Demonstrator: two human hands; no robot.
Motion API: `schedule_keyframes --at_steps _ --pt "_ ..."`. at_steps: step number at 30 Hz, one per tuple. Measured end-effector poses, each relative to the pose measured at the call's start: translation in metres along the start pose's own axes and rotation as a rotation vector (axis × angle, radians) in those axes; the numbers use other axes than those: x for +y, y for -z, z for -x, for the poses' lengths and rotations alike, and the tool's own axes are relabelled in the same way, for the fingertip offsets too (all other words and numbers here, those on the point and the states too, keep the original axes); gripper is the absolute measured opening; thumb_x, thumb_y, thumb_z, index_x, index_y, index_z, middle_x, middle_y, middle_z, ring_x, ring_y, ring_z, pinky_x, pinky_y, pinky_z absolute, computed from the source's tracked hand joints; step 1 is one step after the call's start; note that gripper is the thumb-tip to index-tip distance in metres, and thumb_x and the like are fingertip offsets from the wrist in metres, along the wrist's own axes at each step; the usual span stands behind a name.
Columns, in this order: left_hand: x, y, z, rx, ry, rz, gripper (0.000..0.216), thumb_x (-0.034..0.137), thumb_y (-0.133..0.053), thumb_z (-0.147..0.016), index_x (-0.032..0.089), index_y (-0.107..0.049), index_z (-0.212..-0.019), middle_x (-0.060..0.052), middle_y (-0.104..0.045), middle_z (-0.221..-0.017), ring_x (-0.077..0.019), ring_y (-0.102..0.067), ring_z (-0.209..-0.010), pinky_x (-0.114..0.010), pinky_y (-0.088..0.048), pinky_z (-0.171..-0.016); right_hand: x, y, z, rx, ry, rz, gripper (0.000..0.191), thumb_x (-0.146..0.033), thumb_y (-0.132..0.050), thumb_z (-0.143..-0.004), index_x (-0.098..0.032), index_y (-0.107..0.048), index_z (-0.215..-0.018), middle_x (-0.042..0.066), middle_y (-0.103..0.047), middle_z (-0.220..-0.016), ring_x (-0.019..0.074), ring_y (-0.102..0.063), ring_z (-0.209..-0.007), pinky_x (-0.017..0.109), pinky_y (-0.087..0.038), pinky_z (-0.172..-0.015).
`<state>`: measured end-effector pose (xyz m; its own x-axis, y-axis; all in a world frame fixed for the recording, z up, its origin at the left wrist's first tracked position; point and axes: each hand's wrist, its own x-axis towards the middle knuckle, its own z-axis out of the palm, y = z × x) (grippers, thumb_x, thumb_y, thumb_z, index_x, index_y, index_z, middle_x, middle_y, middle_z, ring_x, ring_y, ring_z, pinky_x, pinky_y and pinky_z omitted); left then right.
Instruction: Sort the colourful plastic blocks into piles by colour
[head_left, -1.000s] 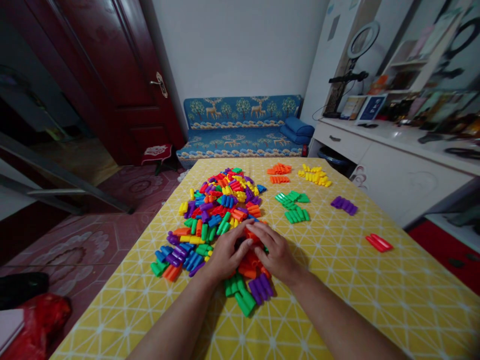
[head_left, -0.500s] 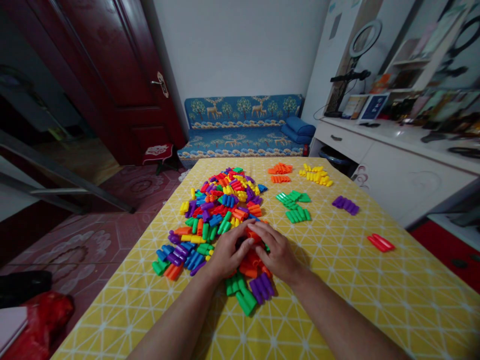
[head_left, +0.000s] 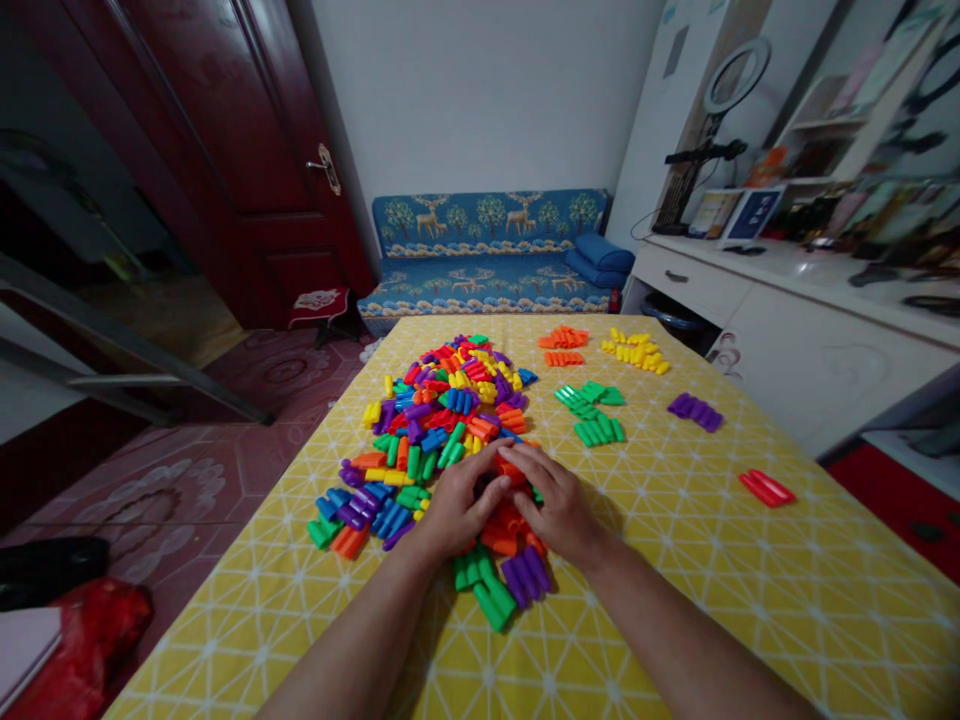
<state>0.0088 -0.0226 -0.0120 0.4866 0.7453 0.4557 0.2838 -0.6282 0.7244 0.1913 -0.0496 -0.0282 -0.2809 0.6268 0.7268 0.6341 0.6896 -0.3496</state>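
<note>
My left hand (head_left: pixel 465 497) and my right hand (head_left: pixel 559 505) rest on the near end of a pile of plastic building blocks. Their fingertips meet at the top, and a gap stays between thumbs and fingers. Orange blocks (head_left: pixel 502 538) show under and between the palms; neither hand is seen gripping one. Just below the hands lie green blocks (head_left: pixel 493 600) and a purple block (head_left: pixel 526 575). The mixed pile (head_left: pixel 450 400) of red, blue, yellow, green, orange and purple pieces stretches away from me. My palms hide part of the pile.
Right of the pile lie single-colour groups: orange blocks (head_left: pixel 564 358), yellow blocks (head_left: pixel 636 352), green blocks (head_left: pixel 598 428), purple blocks (head_left: pixel 695 411) and red blocks (head_left: pixel 766 488). A yellow patterned cloth (head_left: pixel 637 640) covers the table. Beyond stand a blue sofa (head_left: pixel 487 270) and a white dresser (head_left: pixel 810 345).
The whole view shifts very slightly. Both hands stay in place on the pile, and the blocks have not visibly moved.
</note>
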Motion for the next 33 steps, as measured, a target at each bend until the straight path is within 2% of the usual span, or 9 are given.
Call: schedule_keyframes --at_steps 4,7,12,14,18,21,25,30,33 --pt "0.000 -0.001 0.000 0.005 0.004 -0.006 0.047 0.031 -0.053 -0.095 0.023 -0.050 -0.142 -0.009 -0.062 -0.136 -0.0241 -0.060 -0.123 -0.039 -0.048 -0.104 -0.001 0.000 0.000 -0.005 0.002 0.000 0.059 -0.008 -0.051 -0.088 -0.026 -0.044 -0.144 0.008 -0.057 -0.136 0.0196 -0.055 -0.126 0.039 -0.050 -0.106" --pt "0.001 -0.001 0.001 0.010 0.018 -0.007 0.048 0.031 -0.052 -0.096 0.023 -0.048 -0.143 -0.008 -0.070 -0.121 -0.0220 -0.066 -0.110 -0.037 -0.051 -0.097 -0.001 0.002 -0.002 0.023 -0.019 0.014 0.055 -0.010 -0.053 -0.088 -0.025 -0.047 -0.141 0.008 -0.060 -0.133 0.0199 -0.056 -0.124 0.039 -0.050 -0.105" --pt "0.004 0.006 0.001 0.176 0.030 -0.009 0.040 0.032 -0.049 -0.097 0.022 -0.054 -0.136 -0.004 -0.074 -0.096 -0.0169 -0.069 -0.084 -0.030 -0.054 -0.080 0.023 0.015 -0.003 0.258 -0.291 0.203 0.038 -0.026 -0.060 -0.089 -0.019 -0.059 -0.126 0.012 -0.066 -0.120 0.0235 -0.062 -0.111 0.040 -0.053 -0.095" --pt "0.003 0.012 0.001 0.303 0.059 -0.022 0.035 0.032 -0.049 -0.097 0.020 -0.059 -0.129 -0.004 -0.074 -0.094 -0.0166 -0.069 -0.081 -0.028 -0.054 -0.075 0.036 0.022 0.000 0.194 -0.443 0.346 0.035 -0.030 -0.064 -0.087 -0.018 -0.064 -0.119 0.012 -0.068 -0.114 0.0254 -0.064 -0.103 0.040 -0.053 -0.088" --pt "-0.006 0.025 0.000 0.478 0.115 -0.130 0.030 0.031 -0.052 -0.096 0.020 -0.064 -0.120 -0.004 -0.074 -0.092 -0.0180 -0.069 -0.081 -0.029 -0.053 -0.074 0.051 0.031 0.006 -0.098 -0.600 0.479 0.028 -0.029 -0.067 -0.083 -0.020 -0.069 -0.109 0.008 -0.070 -0.104 0.0254 -0.064 -0.095 0.038 -0.051 -0.080" --pt "-0.014 0.036 -0.003 0.529 0.095 -0.291 0.028 0.028 -0.052 -0.094 0.019 -0.065 -0.117 -0.006 -0.074 -0.097 -0.0207 -0.068 -0.091 -0.034 -0.052 -0.084 0.052 0.031 0.008 -0.111 -0.630 0.446 0.027 -0.026 -0.066 -0.083 -0.021 -0.069 -0.110 0.007 -0.070 -0.107 0.0232 -0.064 -0.095 0.035 -0.050 -0.079" --pt "-0.021 0.044 -0.006 0.486 0.068 -0.509 0.027 0.027 -0.051 -0.093 0.020 -0.066 -0.115 -0.009 -0.070 -0.112 -0.0257 -0.061 -0.110 -0.043 -0.048 -0.097 0.053 0.028 0.009 -0.080 -0.631 0.409 0.028 -0.027 -0.066 -0.083 -0.020 -0.068 -0.111 0.007 -0.069 -0.109 0.0219 -0.065 -0.093 0.033 -0.050 -0.077" --pt "-0.029 0.041 -0.005 0.314 0.135 -0.700 0.045 0.037 -0.057 -0.090 0.023 -0.057 -0.133 -0.013 -0.054 -0.140 -0.0322 -0.048 -0.130 -0.053 -0.041 -0.106 0.054 0.028 0.010 -0.081 -0.632 0.408 0.028 -0.026 -0.065 -0.083 -0.021 -0.068 -0.111 0.006 -0.070 -0.109 0.0215 -0.065 -0.091 0.032 -0.050 -0.075" --pt "-0.036 0.038 -0.004 0.276 0.149 -0.726 0.047 0.042 -0.056 -0.091 0.024 -0.055 -0.135 -0.012 -0.058 -0.135 -0.0320 -0.047 -0.129 -0.052 -0.041 -0.106 0.053 0.028 0.011 -0.078 -0.621 0.422 0.028 -0.027 -0.065 -0.083 -0.021 -0.067 -0.111 0.006 -0.070 -0.109 0.0216 -0.065 -0.091 0.033 -0.050 -0.076"
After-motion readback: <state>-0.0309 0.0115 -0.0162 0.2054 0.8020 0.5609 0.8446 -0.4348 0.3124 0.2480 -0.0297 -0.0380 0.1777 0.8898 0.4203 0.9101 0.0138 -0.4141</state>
